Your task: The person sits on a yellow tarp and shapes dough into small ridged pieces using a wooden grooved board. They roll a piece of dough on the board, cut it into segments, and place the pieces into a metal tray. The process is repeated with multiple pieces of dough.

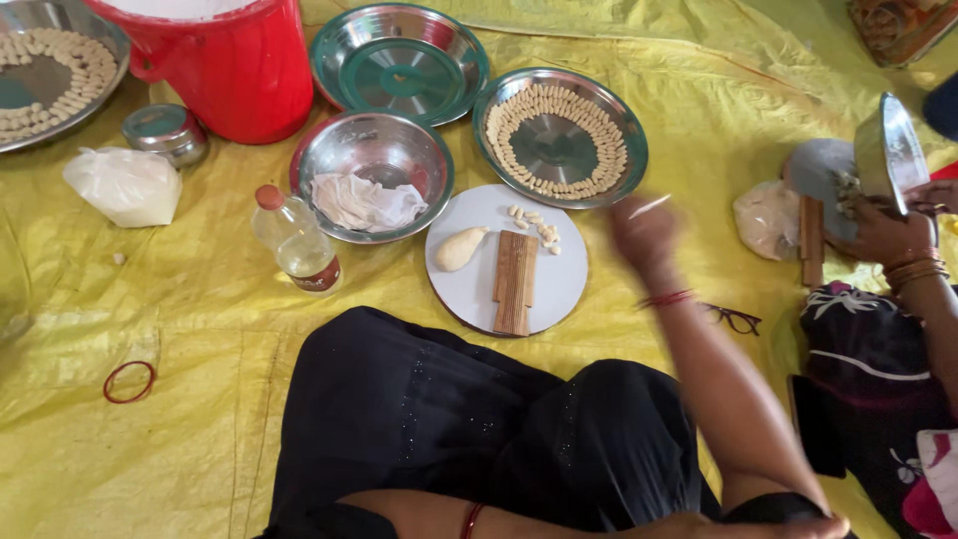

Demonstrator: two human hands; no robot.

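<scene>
My right hand point(647, 232) is blurred near the steel plate point(560, 137); I cannot tell its grip, though a thin sliver shows above it. That plate holds a near-full ring of dough pieces. A dough lump point(460, 249) and few pieces remain on the round board point(469, 289).

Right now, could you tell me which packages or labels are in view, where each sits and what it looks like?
Bottle: left of the steel bowl, clear plastic, orange cap, dark red label band near its base.
White bag: far left on the yellow sheet, knotted plastic, lumpy.
Second bag: right, beside another person's board, pale, crumpled.
No signs or screens.
</scene>
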